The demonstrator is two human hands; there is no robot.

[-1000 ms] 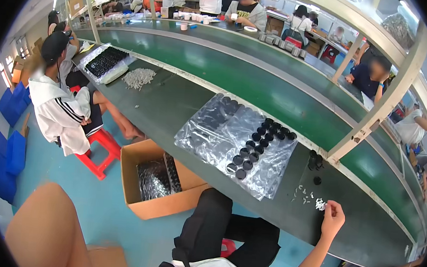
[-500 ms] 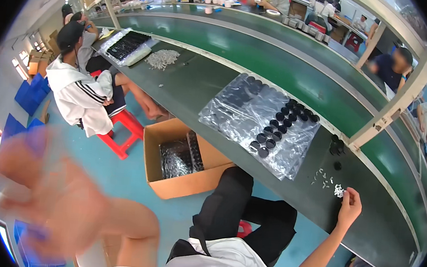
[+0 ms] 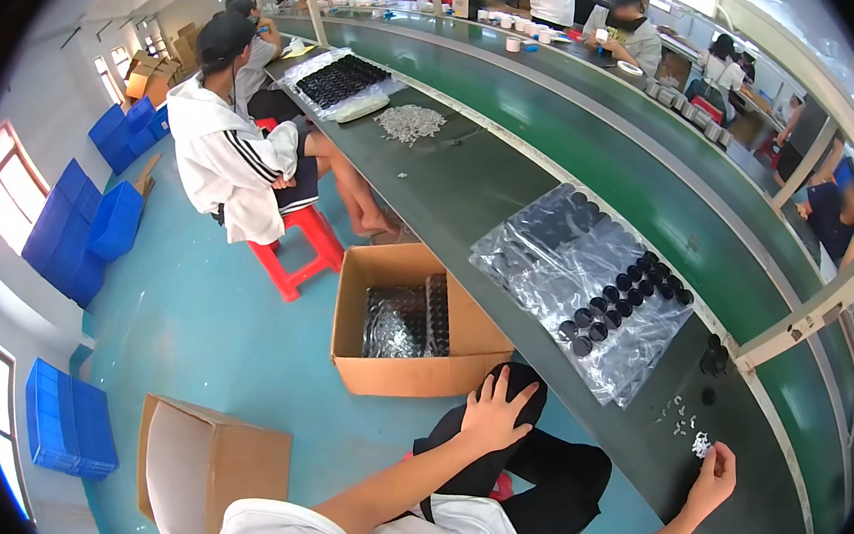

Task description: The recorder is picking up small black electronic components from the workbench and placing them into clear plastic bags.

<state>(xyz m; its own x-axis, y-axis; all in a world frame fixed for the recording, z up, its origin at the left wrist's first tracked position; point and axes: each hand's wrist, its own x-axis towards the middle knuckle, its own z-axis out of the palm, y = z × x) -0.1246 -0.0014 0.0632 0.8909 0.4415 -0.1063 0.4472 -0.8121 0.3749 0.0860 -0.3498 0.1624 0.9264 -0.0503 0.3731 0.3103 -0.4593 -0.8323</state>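
Observation:
My left hand (image 3: pixel 498 413) lies spread flat on my dark-trousered knee, holding nothing. At the table's near right, my right hand (image 3: pixel 714 477) has its fingers drawn together at the edge of a heap of small white pieces (image 3: pixel 701 445). Whether a piece sits between those fingertips is too small to tell. Several loose white pieces (image 3: pixel 679 415) lie scattered just left of the heap. Beyond them are a few black round caps (image 3: pixel 709 397). Farther left, rows of black round caps (image 3: pixel 625 294) stand on clear plastic bags (image 3: pixel 539 246).
An open cardboard box (image 3: pixel 408 378) with plastic-wrapped black parts stands on the floor by the table. Another box (image 3: pixel 249 469) is at lower left. A seated co-worker (image 3: pixel 231 141) is at left. A green conveyor (image 3: pixel 597 145) runs behind the table, with a white post (image 3: pixel 804 322) at right.
My left hand, blurred and raised at the left before, has come down onto my knee. The view has swung left. My right hand stays beside the white heap.

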